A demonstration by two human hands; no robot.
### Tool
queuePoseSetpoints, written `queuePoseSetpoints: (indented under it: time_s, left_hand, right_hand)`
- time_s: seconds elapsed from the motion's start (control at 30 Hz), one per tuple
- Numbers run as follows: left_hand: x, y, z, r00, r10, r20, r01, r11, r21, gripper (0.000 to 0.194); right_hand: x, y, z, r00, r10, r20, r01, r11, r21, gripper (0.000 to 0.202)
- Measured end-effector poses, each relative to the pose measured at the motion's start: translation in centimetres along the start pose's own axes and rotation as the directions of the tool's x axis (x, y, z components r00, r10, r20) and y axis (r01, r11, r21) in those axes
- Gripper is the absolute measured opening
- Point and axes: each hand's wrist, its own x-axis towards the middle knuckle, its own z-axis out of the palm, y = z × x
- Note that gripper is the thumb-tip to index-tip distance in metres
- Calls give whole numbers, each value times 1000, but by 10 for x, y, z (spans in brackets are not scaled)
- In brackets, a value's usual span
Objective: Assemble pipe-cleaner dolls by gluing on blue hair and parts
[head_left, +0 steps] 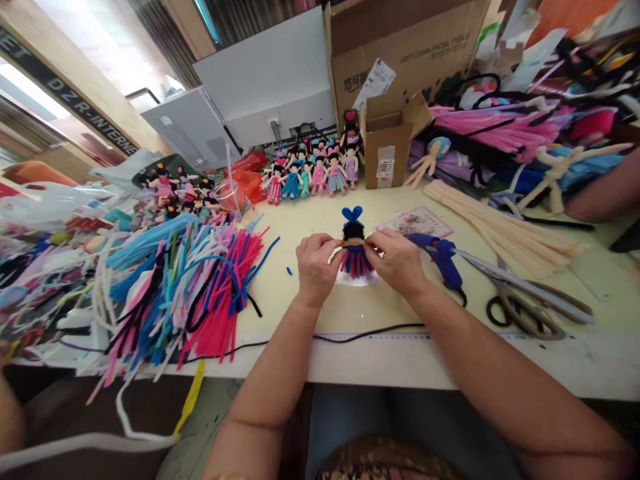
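Between my hands, over the pale tabletop, is a small pipe-cleaner doll [357, 260] with black hair, a blue bow on top and a skirt striped red and dark blue. The thumb and fingers of my left hand [317, 263] pinch its left side just below the head. On the opposite side my right hand [397, 260] pinches it at the same height. A blue glue gun [443, 257] lies just right of my right hand. Beyond it are large scissors [525, 300].
Loose coloured pipe cleaners [215, 280] cover the table's left. Finished dolls [315, 170] stand in rows at the back beside a small cardboard box [387, 143]. Beige pipe cleaners [500, 227] lie at right. A black cord [360, 333] runs along the front. Parts of other people show at both sides.
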Motion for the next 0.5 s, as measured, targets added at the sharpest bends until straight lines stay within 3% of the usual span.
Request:
queuePoseSetpoints:
  time_s: [0.1, 0.23, 0.37, 0.5]
  left_hand:
    - [0, 1, 4, 997, 70, -16, -65, 971, 229, 18]
    - [1, 1, 10, 994, 109, -22, -94, 932, 349, 19]
    - [2, -1, 17, 996, 84, 2, -81, 954, 287, 18]
    - [3, 1, 22, 1000, -20, -17, 22, 994, 107, 12]
  right_hand:
    - [-1, -2, 1, 1000, -16, 0, 16, 999, -29, 18]
    - [-1, -4, 2, 1000, -29, -5, 29, 999, -44, 19]
    - [-2, -4, 2, 1000, -23, -1, 23, 999, -40, 20]
    - [-1, -6, 2, 1000, -1, 7, 1, 1000, -10, 18]
